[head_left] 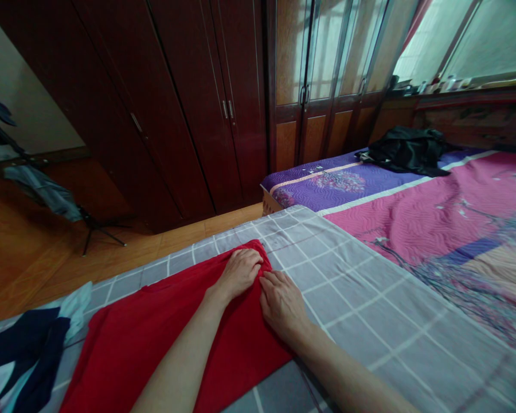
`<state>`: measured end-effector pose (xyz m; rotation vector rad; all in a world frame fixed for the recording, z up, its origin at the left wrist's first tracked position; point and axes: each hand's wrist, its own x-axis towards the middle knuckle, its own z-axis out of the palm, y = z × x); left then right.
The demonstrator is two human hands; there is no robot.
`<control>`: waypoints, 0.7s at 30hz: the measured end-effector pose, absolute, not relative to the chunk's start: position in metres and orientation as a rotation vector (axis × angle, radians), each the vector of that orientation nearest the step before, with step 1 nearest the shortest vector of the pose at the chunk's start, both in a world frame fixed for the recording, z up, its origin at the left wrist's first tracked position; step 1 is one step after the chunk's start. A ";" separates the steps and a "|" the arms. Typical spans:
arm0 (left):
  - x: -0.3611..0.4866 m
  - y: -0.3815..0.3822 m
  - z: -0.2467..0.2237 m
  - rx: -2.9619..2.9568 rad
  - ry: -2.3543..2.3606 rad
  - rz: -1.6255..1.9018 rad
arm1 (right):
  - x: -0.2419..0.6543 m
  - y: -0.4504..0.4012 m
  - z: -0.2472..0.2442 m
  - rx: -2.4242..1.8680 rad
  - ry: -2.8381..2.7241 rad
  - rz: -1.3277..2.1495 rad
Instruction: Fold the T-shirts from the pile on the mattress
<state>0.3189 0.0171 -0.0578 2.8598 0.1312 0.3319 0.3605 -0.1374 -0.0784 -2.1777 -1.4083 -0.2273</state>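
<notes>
A red garment (pixel 155 332) lies spread flat on a grey checked cloth (pixel 348 287); its exact kind does not show. My left hand (pixel 239 271) rests on its far right corner, with the fingers curled down onto the bunched fabric. Just beside it, my right hand (pixel 282 304) grips the garment's right edge, thumb and fingers closed on the red cloth. The two hands nearly touch each other. Beneath the fingers, the fabric looks gathered in small folds, while their tips are partly hidden.
Navy and white clothes (pixel 26 344) lie at the left edge. On the right, a purple and pink quilt (pixel 395 212) carries a black garment (pixel 406 150). Dark wardrobes (pixel 189 109) line the back wall. A thin tripod stand (pixel 86 221) is on the floor at far left.
</notes>
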 end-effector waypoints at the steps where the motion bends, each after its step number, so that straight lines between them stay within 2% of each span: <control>1: 0.321 0.016 -0.060 2.858 0.123 0.322 | 0.360 -0.137 -0.079 -2.192 -1.416 -0.237; 6: 0.333 0.018 -0.061 2.935 0.236 0.254 | 0.358 -0.136 -0.078 -2.221 -1.473 -0.283; 15: 0.381 0.023 -0.037 3.053 0.239 0.130 | 0.357 -0.137 -0.079 -2.182 -1.518 -0.335; 21: 0.392 0.025 -0.045 3.094 0.276 0.155 | 0.357 -0.135 -0.081 -2.178 -1.504 -0.300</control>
